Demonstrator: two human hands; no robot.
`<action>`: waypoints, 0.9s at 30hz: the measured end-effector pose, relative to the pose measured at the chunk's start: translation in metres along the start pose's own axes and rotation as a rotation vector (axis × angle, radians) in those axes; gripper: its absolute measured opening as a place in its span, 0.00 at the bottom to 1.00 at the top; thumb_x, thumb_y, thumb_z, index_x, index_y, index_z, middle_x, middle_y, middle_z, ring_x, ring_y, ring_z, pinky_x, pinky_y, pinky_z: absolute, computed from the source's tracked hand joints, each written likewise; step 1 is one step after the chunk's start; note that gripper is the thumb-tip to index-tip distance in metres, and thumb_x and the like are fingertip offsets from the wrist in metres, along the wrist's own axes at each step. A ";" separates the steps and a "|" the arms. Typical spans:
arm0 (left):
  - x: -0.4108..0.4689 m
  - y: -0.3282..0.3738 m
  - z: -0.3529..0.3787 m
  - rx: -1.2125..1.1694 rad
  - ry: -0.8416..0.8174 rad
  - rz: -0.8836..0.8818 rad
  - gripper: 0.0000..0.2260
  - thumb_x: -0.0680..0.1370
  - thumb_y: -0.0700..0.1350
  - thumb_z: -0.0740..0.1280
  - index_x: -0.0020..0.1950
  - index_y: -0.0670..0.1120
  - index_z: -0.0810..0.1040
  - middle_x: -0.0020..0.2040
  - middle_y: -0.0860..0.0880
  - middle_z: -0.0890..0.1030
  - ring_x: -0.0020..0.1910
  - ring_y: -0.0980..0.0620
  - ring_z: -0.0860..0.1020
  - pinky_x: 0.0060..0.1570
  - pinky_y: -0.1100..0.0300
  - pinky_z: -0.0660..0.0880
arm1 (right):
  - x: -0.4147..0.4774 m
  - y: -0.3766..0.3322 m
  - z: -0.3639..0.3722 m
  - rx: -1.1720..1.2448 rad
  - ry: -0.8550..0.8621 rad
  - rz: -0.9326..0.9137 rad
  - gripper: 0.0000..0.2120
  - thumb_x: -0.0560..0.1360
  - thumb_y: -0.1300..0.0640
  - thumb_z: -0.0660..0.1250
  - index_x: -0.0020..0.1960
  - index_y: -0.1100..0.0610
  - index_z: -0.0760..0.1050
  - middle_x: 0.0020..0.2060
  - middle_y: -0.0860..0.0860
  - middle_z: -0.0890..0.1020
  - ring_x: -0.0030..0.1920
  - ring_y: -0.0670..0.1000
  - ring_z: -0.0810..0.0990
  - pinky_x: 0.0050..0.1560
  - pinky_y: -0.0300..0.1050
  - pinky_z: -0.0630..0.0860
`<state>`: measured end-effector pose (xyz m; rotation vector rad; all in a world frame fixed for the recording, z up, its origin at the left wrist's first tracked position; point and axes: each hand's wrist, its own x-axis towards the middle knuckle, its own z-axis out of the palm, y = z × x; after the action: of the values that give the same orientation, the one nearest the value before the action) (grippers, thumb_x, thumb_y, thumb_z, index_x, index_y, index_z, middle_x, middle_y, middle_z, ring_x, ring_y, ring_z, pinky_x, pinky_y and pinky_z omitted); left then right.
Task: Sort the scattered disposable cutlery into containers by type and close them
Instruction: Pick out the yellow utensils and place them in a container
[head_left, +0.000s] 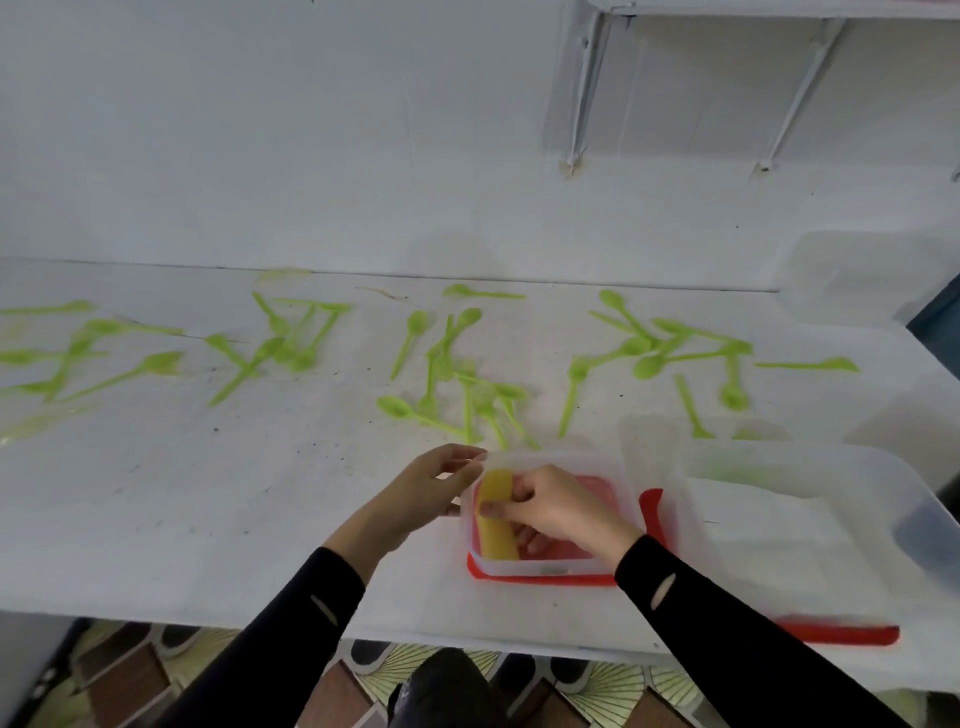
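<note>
While the green cutlery (452, 374) lies scattered on the counter (249, 493) beyond both hands, I judge we're on container prep. My right hand (550, 512) pinches a yellow block (498, 543) inside the small tub (524, 569). My left hand (431, 491) grips the tub's far-left corner. A larger tub (779, 530) sits right of the right hand. Next: probably clear the block, then gather pieces by type.

The white table (208, 493) carries scattered green cutlery (395, 408), red lids (540, 578) and a clear container (852, 275).
</note>
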<state>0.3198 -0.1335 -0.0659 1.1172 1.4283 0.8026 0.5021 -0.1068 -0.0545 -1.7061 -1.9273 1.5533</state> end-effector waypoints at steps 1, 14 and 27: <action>0.000 -0.001 -0.001 0.012 -0.007 -0.004 0.11 0.79 0.53 0.67 0.61 0.53 0.79 0.58 0.49 0.80 0.57 0.50 0.80 0.55 0.52 0.80 | 0.000 -0.002 -0.002 -0.032 -0.005 0.006 0.22 0.69 0.41 0.75 0.43 0.61 0.79 0.32 0.56 0.83 0.31 0.53 0.83 0.34 0.46 0.81; 0.011 0.005 -0.104 -0.038 -0.024 -0.044 0.09 0.83 0.47 0.61 0.61 0.49 0.77 0.57 0.52 0.82 0.55 0.52 0.82 0.55 0.58 0.78 | 0.042 -0.111 -0.028 -0.415 -0.102 0.049 0.16 0.79 0.48 0.64 0.39 0.58 0.78 0.32 0.50 0.79 0.30 0.48 0.77 0.30 0.38 0.75; 0.036 -0.022 -0.333 0.159 0.402 -0.041 0.05 0.78 0.41 0.67 0.51 0.50 0.80 0.48 0.50 0.83 0.39 0.58 0.78 0.38 0.68 0.73 | 0.212 -0.260 0.128 -0.445 -0.134 -0.105 0.16 0.76 0.45 0.64 0.48 0.58 0.79 0.40 0.51 0.84 0.37 0.51 0.81 0.43 0.47 0.82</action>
<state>-0.0088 -0.0713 -0.0418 1.0796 1.8712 0.9334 0.1718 0.0319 -0.0272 -1.6416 -2.5388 1.3006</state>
